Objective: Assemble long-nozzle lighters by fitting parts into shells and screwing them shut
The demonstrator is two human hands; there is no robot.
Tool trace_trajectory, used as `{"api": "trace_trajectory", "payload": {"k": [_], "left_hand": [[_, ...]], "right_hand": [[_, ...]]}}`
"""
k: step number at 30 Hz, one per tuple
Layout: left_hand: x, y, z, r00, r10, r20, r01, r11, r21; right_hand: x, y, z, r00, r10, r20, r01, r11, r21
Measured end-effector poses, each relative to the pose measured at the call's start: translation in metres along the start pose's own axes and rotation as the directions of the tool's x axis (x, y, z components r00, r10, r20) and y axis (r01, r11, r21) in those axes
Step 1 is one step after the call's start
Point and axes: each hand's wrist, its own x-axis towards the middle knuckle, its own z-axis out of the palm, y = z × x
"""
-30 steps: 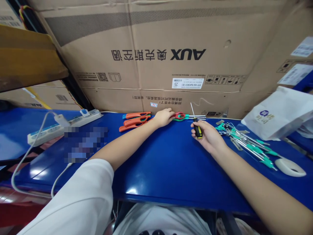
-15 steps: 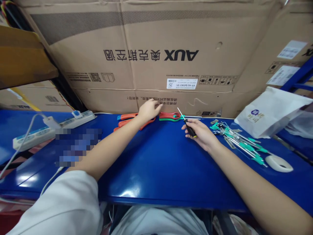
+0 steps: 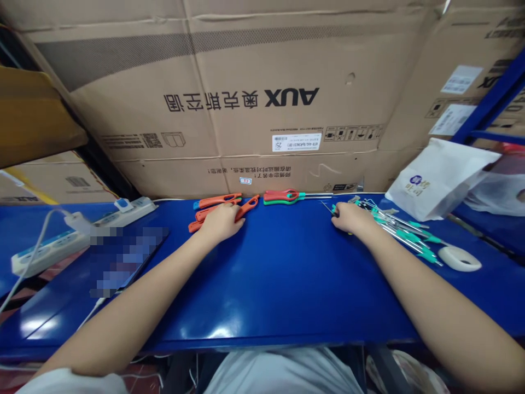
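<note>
My left hand (image 3: 221,223) is at the back left of the blue table, its fingers closed round an orange plastic lighter handle (image 3: 249,206). Other orange handle pieces (image 3: 217,201) lie beside and under that hand. My right hand (image 3: 353,218) is closed on a thin screwdriver (image 3: 327,207); its shaft points to the left and most of its black grip is hidden. Just right of it lies a heap of metal rods with green plastic ends (image 3: 410,236). Between my hands, by the carton, rests a red and green long-nosed lighter (image 3: 283,196) with its metal rod pointing right.
A large carton (image 3: 241,60) walls off the back of the blue table (image 3: 279,284). On the left are a white power strip (image 3: 135,210) and a blurred-out flat device (image 3: 131,262). At right stand a white bag (image 3: 438,178) and a white oval object (image 3: 459,258).
My left hand has come down and nearer, onto the orange handles. The right hand has moved right with the screwdriver, turning palm down by the rods. The view has shifted slightly.
</note>
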Motion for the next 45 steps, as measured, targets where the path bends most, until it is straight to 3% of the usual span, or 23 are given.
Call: {"api": "trace_trajectory", "payload": {"k": [3,6,9,12,14,16,18,19,21,26,33,40,43,45], "left_hand": [[-0.002,0.004,0.009,1.0,0.006,-0.008,-0.006,1.0,0.029],[-0.004,0.007,0.012,1.0,-0.005,0.001,0.005,0.999,0.037],[-0.009,0.008,0.006,0.999,0.002,0.051,-0.002,1.0,0.014],[-0.02,0.009,-0.005,0.992,0.022,0.122,-0.019,0.999,-0.03],[-0.03,0.012,-0.011,0.984,0.068,0.166,-0.057,0.996,-0.07],[-0.041,0.018,-0.014,0.97,0.151,0.192,-0.126,0.983,-0.135],[-0.049,0.026,-0.013,0.949,0.252,0.188,-0.207,0.951,-0.231],[-0.052,0.03,-0.011,0.935,0.317,0.157,-0.244,0.9,-0.361],[-0.056,0.038,-0.004,0.919,0.386,0.082,-0.285,0.792,-0.54],[-0.056,0.047,0.014,0.885,0.461,-0.061,-0.372,0.623,-0.688],[-0.056,0.048,0.028,0.912,0.399,-0.095,-0.334,0.589,-0.736],[-0.054,0.048,0.04,0.932,0.339,-0.129,-0.319,0.594,-0.738],[-0.054,0.048,0.042,0.933,0.326,-0.153,-0.329,0.596,-0.733],[-0.054,0.048,0.041,0.922,0.352,-0.16,-0.354,0.603,-0.715]], "right_hand": [[0.004,0.007,-0.001,0.999,0.045,-0.017,-0.046,0.997,-0.058],[0.006,0.01,0.001,0.996,-0.002,-0.094,-0.005,0.997,-0.074],[0.005,0.006,0.003,0.969,-0.159,-0.187,0.151,0.987,-0.057],[-0.003,-0.005,0.005,0.906,-0.361,-0.22,0.365,0.931,-0.027],[-0.014,-0.014,0.007,0.827,-0.514,-0.227,0.526,0.85,-0.007],[-0.027,-0.023,0.009,0.62,-0.748,-0.236,0.772,0.636,0.011],[-0.041,-0.032,0.011,0.478,-0.859,-0.182,0.878,0.474,0.066],[-0.048,-0.036,0.011,0.433,-0.889,-0.153,0.901,0.423,0.095],[-0.059,-0.044,0.012,0.4,-0.914,-0.072,0.912,0.389,0.128],[-0.072,-0.052,0.01,0.415,-0.909,0.038,0.902,0.417,0.114],[-0.062,-0.041,0.006,0.446,-0.893,0.058,0.86,0.445,0.249],[-0.056,-0.04,0.003,0.572,-0.817,-0.076,0.818,0.559,0.138],[-0.059,-0.038,-0.006,0.557,-0.824,-0.106,0.824,0.531,0.201],[-0.062,-0.037,-0.01,0.509,-0.857,-0.083,0.836,0.469,0.287]]}}
